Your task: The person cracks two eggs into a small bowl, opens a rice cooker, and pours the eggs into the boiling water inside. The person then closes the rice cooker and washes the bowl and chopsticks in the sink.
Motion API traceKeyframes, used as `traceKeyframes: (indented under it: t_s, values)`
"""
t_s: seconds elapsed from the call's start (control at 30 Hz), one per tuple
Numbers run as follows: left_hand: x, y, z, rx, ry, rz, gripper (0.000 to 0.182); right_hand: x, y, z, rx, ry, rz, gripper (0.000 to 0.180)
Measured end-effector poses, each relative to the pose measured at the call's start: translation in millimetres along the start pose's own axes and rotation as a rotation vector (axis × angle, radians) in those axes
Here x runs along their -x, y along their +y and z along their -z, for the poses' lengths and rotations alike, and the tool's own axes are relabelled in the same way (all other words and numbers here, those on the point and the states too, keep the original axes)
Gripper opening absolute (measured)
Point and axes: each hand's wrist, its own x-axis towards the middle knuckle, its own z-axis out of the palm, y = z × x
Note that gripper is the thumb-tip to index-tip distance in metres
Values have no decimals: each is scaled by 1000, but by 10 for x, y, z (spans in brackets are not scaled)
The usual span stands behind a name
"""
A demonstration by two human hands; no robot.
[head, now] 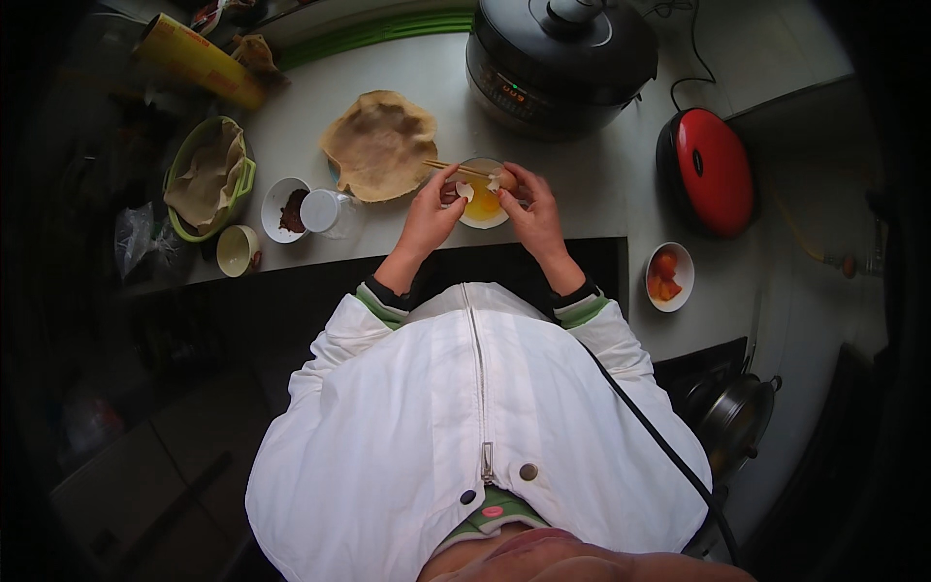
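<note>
A small bowl [474, 222] with yellow raw egg [483, 202] in it stands on the counter before me. Over its left side, my left hand [434, 209] grips a piece of white-lined eggshell [465, 190]. My right hand [534, 211] holds a brown eggshell [505, 180] with a broken edge, above the bowl's right side. A pair of wooden chopsticks [445, 166] lies across the far rim, passing behind my fingers. Just left of the bowl sits a large brown wrinkled sheet [380, 145], perhaps dough or cloth, draped over a dish.
A black electric cooker [560, 73] with a lit display stands behind the bowl. To the right are a red-lidded appliance [716, 171] and a bowl of tomatoes [670, 309]. Leftward stand a clear jar [324, 212], a white bowl [269, 207], a cup [237, 251] and a green basket [249, 177].
</note>
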Motion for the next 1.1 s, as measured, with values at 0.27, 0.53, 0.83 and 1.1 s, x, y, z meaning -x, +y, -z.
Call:
traceKeyframes:
  t_s: [0.27, 0.53, 0.83, 1.1]
  values:
    - [302, 50, -163, 633, -42, 206, 45, 69, 37, -17, -245, -179, 5, 42]
    - [944, 176, 14, 846, -71, 129, 46, 383, -197, -250, 28, -343, 260, 44]
    - [1674, 86, 581, 975, 31, 136, 49, 793, -514, -928, 51, -563, 402, 44]
    - [2908, -174, 1544, 1002, 236, 38, 44, 1485, -983, -2093, 43, -717, 436, 57]
